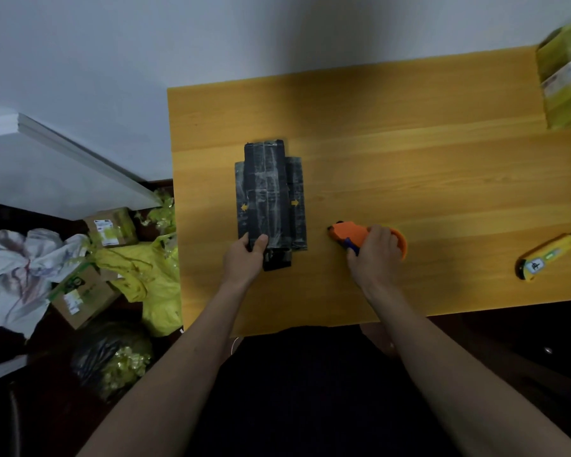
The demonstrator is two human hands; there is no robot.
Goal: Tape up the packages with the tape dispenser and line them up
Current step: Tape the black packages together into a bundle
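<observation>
A black package [270, 196], criss-crossed with clear tape, lies flat on the wooden tabletop [409, 153], and the left hand [246, 258] grips its near end, thumb on top and fingers curled round the edge. Just to its right, the right hand [373, 253] has its fingers wrapped round the orange tape dispenser [350, 234], which rests on the tabletop with its nose toward the package. A yellow-taped box [566, 77] sits at the far right corner, and a yellow utility knife [551, 253] lies well apart at the right.
</observation>
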